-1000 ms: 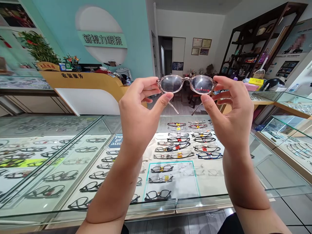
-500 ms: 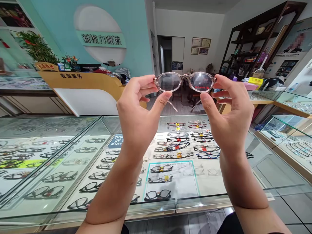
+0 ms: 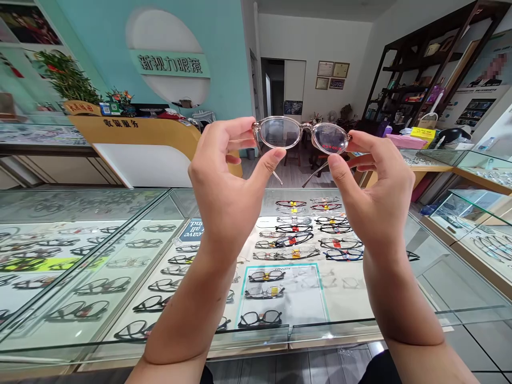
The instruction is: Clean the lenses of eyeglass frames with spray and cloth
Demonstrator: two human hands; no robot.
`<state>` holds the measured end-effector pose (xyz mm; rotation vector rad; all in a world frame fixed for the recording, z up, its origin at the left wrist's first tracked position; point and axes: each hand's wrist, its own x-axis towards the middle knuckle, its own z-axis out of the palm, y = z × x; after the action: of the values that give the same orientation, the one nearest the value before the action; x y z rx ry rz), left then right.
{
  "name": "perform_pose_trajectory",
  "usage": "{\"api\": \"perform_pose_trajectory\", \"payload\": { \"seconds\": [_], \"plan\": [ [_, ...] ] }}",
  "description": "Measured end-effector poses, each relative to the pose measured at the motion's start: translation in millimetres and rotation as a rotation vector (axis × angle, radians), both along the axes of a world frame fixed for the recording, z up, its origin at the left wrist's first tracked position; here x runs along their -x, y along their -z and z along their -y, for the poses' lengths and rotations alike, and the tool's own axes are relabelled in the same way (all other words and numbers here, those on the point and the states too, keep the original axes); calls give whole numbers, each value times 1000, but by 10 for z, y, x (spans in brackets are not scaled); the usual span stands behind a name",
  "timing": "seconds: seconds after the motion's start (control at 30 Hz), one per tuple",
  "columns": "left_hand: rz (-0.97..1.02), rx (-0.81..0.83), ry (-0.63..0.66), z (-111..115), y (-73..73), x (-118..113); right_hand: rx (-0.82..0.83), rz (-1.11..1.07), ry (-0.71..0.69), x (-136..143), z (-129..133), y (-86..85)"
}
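A pair of eyeglasses (image 3: 307,127) with a clear, pale frame is held up above the glass counter, its temples pointing away and downward. Red lettering marks the right-hand lens. My left hand (image 3: 230,181) pinches the left end of the frame between thumb and fingers. At the opposite end, my right hand (image 3: 372,186) grips the frame the same way, thumb below the lens. The glasses tilt slightly, lower on the right.
Below my arms stands a glass display case (image 3: 288,333) with rows of eyeglasses (image 3: 261,318) inside. A yellow and white reception counter (image 3: 140,165) is behind it at left. Another glass case (image 3: 476,213) stands at right, near a dark shelf unit (image 3: 416,69).
The glasses have turned slightly, their right end coming down a little and the temples shifting left. Both hands keep their hold.
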<state>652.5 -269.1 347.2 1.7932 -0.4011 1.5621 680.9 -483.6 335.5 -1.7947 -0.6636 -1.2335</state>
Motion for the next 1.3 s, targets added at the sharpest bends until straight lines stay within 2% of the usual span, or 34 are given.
{"api": "perform_pose_trajectory", "payload": {
  "seconds": [0.23,0.5,0.77,0.9,1.3],
  "plan": [
    [60,14,-52,74,-8,54,10,-9,-29,-44,-11,10],
    [119,-20,-4,53,-20,37,-27,5,-99,-165,-9,46],
    [112,-15,143,-2,77,-222,-78,200,-26,-254,-50,66],
    [135,-11,184,21,150,-350,-84,246,-54,-237,-86,75],
    [158,19,220,141,217,-430,-66,296,-99,-295,-81,63]
  ]
}}
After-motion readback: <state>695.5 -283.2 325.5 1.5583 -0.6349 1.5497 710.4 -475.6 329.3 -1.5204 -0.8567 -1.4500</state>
